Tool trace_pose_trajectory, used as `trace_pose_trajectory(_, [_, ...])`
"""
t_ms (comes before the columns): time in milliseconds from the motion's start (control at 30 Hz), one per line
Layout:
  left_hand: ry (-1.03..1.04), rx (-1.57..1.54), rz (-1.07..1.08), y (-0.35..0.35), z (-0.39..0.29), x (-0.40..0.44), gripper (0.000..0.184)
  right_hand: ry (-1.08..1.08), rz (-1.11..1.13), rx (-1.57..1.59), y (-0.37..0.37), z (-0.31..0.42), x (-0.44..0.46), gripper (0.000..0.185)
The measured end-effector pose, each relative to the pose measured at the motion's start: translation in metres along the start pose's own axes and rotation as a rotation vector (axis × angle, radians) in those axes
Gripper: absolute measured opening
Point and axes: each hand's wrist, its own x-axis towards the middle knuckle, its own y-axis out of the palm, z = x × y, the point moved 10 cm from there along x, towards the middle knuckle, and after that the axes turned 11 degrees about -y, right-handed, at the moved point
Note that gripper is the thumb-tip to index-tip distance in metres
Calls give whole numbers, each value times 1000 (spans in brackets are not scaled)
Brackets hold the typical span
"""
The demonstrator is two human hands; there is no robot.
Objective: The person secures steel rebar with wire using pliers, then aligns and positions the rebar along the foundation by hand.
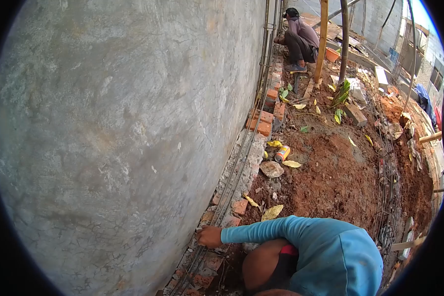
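Wall [128, 138], grey and bare, serves as landmark. Soil [325, 172] spreads beside it. Rods [226, 200], the thing being handled, run along the wall's foot; they appear laid there to follow its line. Near the wall's far end, a co-worker [302, 39] squats facing it, presumably to work at its base; that person's hands cannot be made out. The wearer's blue sleeve [320, 256] reaches toward the wall around a bent knee [262, 265], likely because the crouch leaves that path. Bricks [259, 126] line the wall's foot, probably as bedding. The right hand [210, 237] is at the rods, close to the wall; the left is out of view. A stone [271, 169] and can [282, 154] lie farther from the wall, seemingly left aside. The right fingers [199, 236] look curled; whether they pinch a rod cannot be told.
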Motion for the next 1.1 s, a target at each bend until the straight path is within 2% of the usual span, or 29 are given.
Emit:
trace_pose_trajectory(33, [395, -121, -141, -26, -54, -9, 63, 3, -5, -1, -4, -2, 1, 15])
trace_pose_trajectory(67, [427, -207, -30, -13, -68, 1, 66, 10, 23, 28, -3, -3, 3, 16])
trace_pose_trajectory(133, [399, -192, 179, 24, -86, 17, 64, 12, 48, 63, -3, 0, 2, 17])
trace_pose_trajectory(200, [402, -155, 274, 50, -97, 23, 63, 32, -67, 98, -15, 0, -1, 15])
trace_pose_trajectory(267, [401, -133, 325, 64, -104, 27, 62, 65, -37, 117, -4, -5, 0, 15])
trace_pose_trajectory(567, [348, -90, 337, 94, -98, 48, 56, 172, -47, 86, -2, -33, -11, 27])
trace_pose_trajectory(633, [315, -52, 313, 109, -93, 58, 50, 166, -68, 45, -3, -41, -20, 29])
trace_pose_trajectory(700, [279, -9, 298, 129, -87, 72, 43, 189, -252, 8, -14, -51, -31, 17])
trace_pose_trajectory(733, [285, -137, 294, 136, -91, 80, 45, 186, -247, 12, -22, -47, -36, 17])
trace_pose_trajectory(767, [288, -268, 287, 140, -92, 83, 70, 213, -170, -49, -27, -49, -42, 22])
trace_pose_trajectory(800, [278, -276, 289, 134, -102, 81, 70, 238, -91, -110, -32, -52, -48, 30])
trace_pose_trajectory(867, [181, -88, 250, 112, -128, 82, 82, 235, -138, -95, -39, -61, -56, 29])
trace_pose_trajectory(933, [204, -126, 211, 112, -144, 82, 83, 207, -289, -120, -48, -70, -66, 30])
trace_pose_trajectory(1100, [196, -253, 158, 94, -168, 82, 83, 217, -340, -161, -57, -80, -76, 32])
